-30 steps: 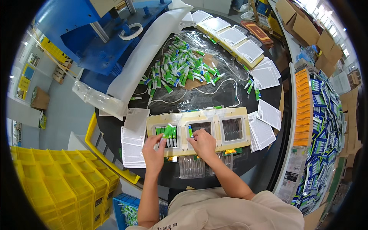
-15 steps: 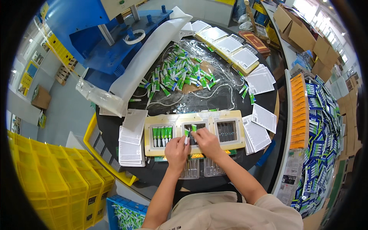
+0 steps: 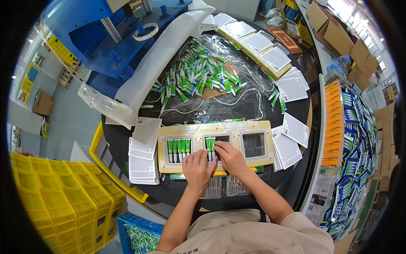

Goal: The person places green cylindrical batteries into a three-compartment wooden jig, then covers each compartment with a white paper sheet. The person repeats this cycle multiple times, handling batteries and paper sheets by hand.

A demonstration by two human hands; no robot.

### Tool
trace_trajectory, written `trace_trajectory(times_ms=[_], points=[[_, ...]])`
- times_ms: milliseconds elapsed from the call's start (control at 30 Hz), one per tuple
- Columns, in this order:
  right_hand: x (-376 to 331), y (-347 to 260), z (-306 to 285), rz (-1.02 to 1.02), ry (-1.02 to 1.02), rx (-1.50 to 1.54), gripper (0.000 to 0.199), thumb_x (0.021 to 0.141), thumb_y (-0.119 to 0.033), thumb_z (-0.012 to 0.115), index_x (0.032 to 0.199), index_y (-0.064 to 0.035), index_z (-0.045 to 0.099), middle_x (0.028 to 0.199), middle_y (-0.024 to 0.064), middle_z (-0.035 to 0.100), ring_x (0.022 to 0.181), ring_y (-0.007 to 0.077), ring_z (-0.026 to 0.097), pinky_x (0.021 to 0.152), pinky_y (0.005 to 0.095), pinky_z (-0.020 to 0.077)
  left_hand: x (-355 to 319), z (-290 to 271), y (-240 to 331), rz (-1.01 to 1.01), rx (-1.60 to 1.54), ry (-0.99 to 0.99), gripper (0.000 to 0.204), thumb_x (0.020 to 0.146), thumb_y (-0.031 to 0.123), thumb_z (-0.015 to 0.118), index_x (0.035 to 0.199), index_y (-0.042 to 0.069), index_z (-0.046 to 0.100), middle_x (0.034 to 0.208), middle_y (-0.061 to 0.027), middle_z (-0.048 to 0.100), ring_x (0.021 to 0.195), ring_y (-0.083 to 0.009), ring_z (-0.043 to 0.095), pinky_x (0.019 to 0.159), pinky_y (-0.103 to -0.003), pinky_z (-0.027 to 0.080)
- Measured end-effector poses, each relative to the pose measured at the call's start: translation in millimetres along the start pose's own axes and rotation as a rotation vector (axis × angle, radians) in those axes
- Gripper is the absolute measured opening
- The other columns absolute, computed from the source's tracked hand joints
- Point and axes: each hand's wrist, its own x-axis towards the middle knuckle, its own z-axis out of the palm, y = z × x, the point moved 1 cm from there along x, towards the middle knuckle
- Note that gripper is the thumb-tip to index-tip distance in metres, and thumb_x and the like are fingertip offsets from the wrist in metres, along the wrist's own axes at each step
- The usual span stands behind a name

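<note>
A cream frame (image 3: 162, 166) holding three clear plastic trays lies before me on the round black table. Several green tubes with white caps (image 3: 179, 146) stand in a row in its left tray. In the middle tray, green tubes (image 3: 210, 143) lie side by side at the left end. My left hand (image 3: 196, 169) rests at that tray's front edge, thumb apart from the fingers, by the white caps. My right hand (image 3: 231, 160) has its fingertips closed at the upper part of a tube there; the fingers partly hide it. The right tray (image 3: 253, 145) has no tubes.
A heap of green tubes (image 3: 198, 74) lies beyond the frame. White printed cards (image 3: 144, 148) are stacked at left, more cards (image 3: 287, 148) at right. Another loaded frame (image 3: 253, 42) sits far right. A blue machine (image 3: 97, 46) stands far left, yellow crates (image 3: 63, 194) near left.
Both hands have lowered the tubes they held above the frame into the middle tray. My left hand's fingers have loosened; my right hand stays at the tubes. The view has shifted slightly.
</note>
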Motion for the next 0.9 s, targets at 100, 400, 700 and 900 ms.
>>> trace_trajectory(times_ms=[100, 400, 700, 900], points=[[-1.2, -1.9, -2.7, 0.014, -0.013, 0.011, 0.025, 0.081, 0.0, 0.065, 0.106, 0.0032, 0.068, 0.112, 0.0147, 0.067, 0.102, 0.0315, 0.065, 0.086, 0.04, 0.055, -6.5, -2.6, 0.1, 0.095, 0.009, -0.122, 0.036, 0.086, 0.025, 0.076, 0.116, 0.006, 0.07, 0.123, -0.0082, 0.068, 0.118, -0.0265, 0.061, 0.109, -0.05, 0.039], [134.3, 60.0, 1.7, 0.411, 0.189, -0.018, 0.025, 0.091, -0.025, 0.071, 0.089, 0.0, 0.074, 0.085, 0.0174, 0.073, 0.075, 0.0378, 0.07, 0.07, 0.0441, 0.0554, 56.0, -5.6, -55.6, 0.066, -0.075, -0.213, 0.03, 0.089, 0.02, 0.072, 0.115, 0.004, 0.07, 0.119, -0.012, 0.07, 0.114, -0.0316, 0.063, 0.109, -0.051, 0.041], [212.5, 127.5, 61.2, 0.578, 0.123, -0.014, 0.033, 0.08, -0.034, 0.08, 0.085, -0.0011, 0.078, 0.079, 0.0185, 0.073, 0.073, 0.0356, 0.072, 0.068, 0.0408, 0.0558, 194.2, 78.0, -169.0, 0.275, 0.313, -0.427, 0.026, 0.086, 0.009, 0.062, 0.11, 0.012, 0.073, 0.131, -0.0084, 0.063, 0.116, -0.027, 0.06, 0.09, -0.042, 0.053], [59.1, 39.0, -33.0, -0.022, 0.029, 0.014, 0.029, 0.085, -0.007, 0.069, 0.113, -0.0024, 0.07, 0.106, 0.0143, 0.065, 0.088, 0.0312, 0.068, 0.077, 0.0379, 0.0573, 187.3, 64.2, -162.1, 0.412, 0.255, -0.223, 0.024, 0.086, 0.01, 0.063, 0.109, 0.012, 0.071, 0.114, -0.0075, 0.064, 0.11, -0.0262, 0.061, 0.092, -0.042, 0.051]])
